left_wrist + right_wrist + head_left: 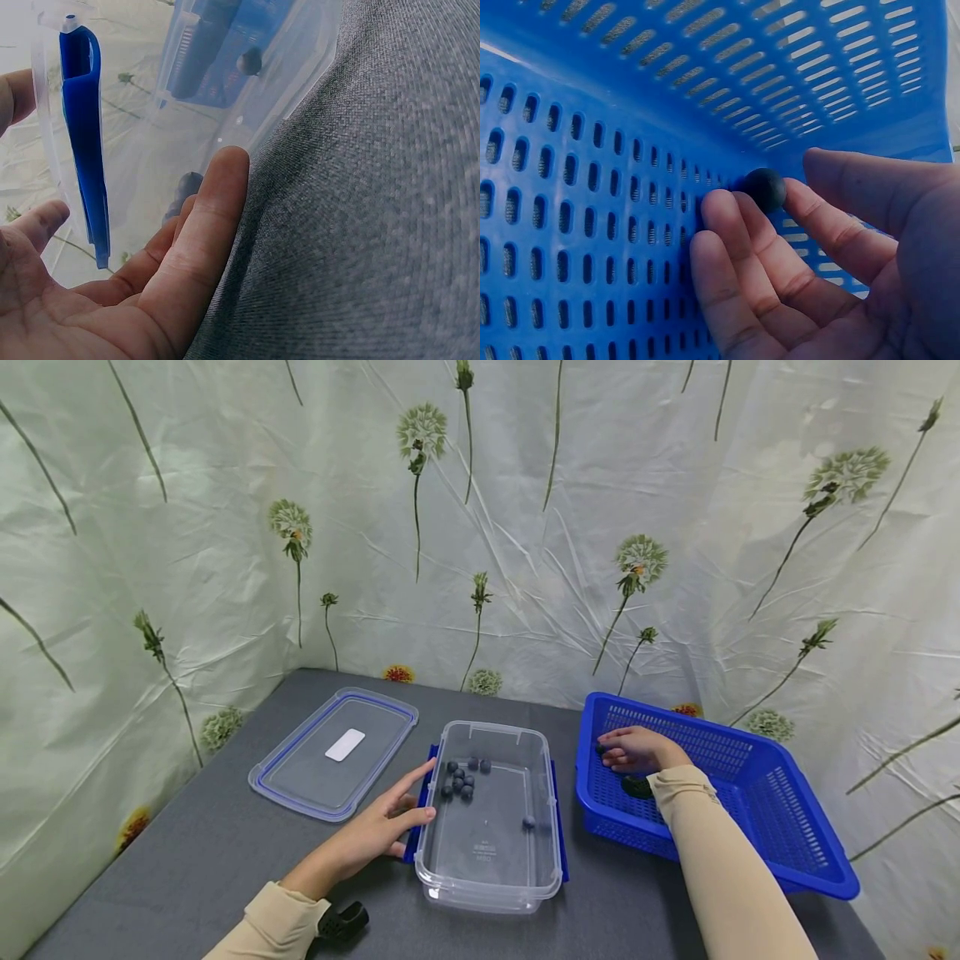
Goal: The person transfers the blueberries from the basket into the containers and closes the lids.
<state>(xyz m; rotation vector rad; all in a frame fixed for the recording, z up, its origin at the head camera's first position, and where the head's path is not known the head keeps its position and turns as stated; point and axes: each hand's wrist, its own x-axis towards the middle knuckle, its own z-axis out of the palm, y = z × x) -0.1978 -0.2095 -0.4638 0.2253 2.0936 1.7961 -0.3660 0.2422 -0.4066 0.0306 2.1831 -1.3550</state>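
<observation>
My left hand (371, 831) rests against the left side of a clear plastic box (487, 878), its fingers fairly straight around a hanging blue latch (84, 142). Several blueberries (459, 781) lie clustered in the upper left of the box, and a lone blueberry (528, 822) sits near its right wall. Inside a blue plastic basket (787, 827), my right hand (637, 749) has its fingers curled. In the right wrist view it pinches a dark round blueberry (765, 190) between its fingertips, close to the basket's slotted floor and wall.
The box's clear lid (300, 777), with a blue seal and white label, lies flat on the grey tabletop (187, 860) to the left. A flower-printed curtain (510, 527) hangs behind and beside the table. Basket and box stand apart.
</observation>
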